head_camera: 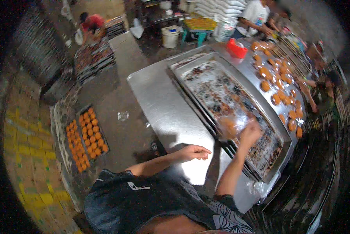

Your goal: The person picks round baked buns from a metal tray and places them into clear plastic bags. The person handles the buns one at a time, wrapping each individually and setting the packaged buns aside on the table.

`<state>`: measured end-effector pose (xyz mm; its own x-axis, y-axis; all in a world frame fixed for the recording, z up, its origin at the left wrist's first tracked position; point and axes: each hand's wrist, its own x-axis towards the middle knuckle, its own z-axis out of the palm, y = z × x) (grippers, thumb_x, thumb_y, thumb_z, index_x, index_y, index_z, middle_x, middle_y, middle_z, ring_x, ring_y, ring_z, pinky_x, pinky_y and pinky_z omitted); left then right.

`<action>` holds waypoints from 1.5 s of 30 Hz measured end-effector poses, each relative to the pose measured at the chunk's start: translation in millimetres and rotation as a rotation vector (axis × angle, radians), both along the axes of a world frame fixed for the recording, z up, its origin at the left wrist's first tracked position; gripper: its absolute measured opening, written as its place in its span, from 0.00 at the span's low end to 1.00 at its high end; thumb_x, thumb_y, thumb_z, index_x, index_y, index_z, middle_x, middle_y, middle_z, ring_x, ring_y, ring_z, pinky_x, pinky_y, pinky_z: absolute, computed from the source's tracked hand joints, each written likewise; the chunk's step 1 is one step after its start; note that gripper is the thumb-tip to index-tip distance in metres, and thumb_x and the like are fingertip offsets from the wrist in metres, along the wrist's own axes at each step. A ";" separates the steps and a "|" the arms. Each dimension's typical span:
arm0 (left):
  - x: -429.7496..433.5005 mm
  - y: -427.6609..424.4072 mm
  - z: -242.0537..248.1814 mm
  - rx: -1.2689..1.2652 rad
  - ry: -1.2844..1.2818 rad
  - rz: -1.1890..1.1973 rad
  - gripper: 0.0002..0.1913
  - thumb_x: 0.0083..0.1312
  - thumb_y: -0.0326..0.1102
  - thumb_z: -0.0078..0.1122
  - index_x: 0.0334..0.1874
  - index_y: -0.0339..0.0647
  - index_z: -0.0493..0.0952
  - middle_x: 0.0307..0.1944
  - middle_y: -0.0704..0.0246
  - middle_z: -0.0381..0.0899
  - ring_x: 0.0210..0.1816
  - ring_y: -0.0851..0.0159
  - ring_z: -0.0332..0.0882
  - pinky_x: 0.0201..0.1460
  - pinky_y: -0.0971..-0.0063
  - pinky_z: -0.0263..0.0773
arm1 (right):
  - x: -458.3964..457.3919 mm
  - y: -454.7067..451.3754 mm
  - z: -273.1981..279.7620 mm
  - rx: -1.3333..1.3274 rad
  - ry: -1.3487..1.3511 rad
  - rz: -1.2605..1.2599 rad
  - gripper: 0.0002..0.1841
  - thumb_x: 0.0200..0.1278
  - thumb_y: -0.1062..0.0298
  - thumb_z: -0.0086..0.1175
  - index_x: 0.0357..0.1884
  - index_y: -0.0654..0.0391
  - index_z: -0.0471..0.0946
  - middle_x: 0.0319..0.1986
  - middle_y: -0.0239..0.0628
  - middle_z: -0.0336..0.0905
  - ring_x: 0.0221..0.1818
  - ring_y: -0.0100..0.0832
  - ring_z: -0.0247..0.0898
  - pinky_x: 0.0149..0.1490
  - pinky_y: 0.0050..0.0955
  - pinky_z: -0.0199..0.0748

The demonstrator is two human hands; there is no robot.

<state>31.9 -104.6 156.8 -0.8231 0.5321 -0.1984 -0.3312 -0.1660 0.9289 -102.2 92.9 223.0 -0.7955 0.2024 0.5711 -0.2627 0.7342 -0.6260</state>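
Observation:
My right hand [251, 132] is over the large baking tray [276, 167] and grips a clear plastic bag [241, 121]. A round orange-brown baked piece [227, 126] shows in or behind the bag; motion blur hides the exact contact. The tray is scorched and stained, with crumbs on its floor, and lies on other trays. My left hand [195, 153] hovers near the table's front edge, fingers loosely bent, with nothing seen in it. Beneath the trays is a shiny metal table [154, 84].
Many bagged baked pieces [276, 99] lie at the table's far right, near a red plastic container [236, 49]. On the floor at left stand two trays of orange rounds [93, 133]. A person [94, 25] crouches by stacked trays [94, 55]. Other people work beyond the table.

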 end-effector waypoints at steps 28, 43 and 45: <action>589.4 -91.0 -394.8 0.411 -1.470 2.107 0.16 0.62 0.45 0.49 0.40 0.39 0.74 0.32 0.62 0.77 0.29 0.62 0.75 0.30 0.70 0.69 | 56.0 -421.0 -454.4 1.979 -0.584 1.934 0.18 0.54 0.51 0.47 0.28 0.56 0.77 0.23 0.43 0.76 0.26 0.40 0.73 0.28 0.34 0.70; 536.0 -207.8 -423.0 0.286 -1.886 1.813 0.20 0.59 0.48 0.54 0.48 0.42 0.72 0.31 0.72 0.76 0.25 0.69 0.73 0.20 0.76 0.67 | 69.3 -670.8 -416.5 1.057 -1.246 1.461 0.12 0.53 0.68 0.54 0.42 0.57 0.74 0.32 0.37 0.76 0.34 0.32 0.74 0.36 0.32 0.73; 537.4 -262.5 -402.8 0.316 -1.628 2.160 0.20 0.58 0.48 0.55 0.47 0.41 0.72 0.32 0.71 0.77 0.26 0.69 0.74 0.23 0.77 0.69 | 66.5 -742.7 -466.0 1.174 -0.756 1.907 0.14 0.50 0.72 0.57 0.42 0.58 0.74 0.31 0.36 0.76 0.33 0.32 0.74 0.35 0.31 0.72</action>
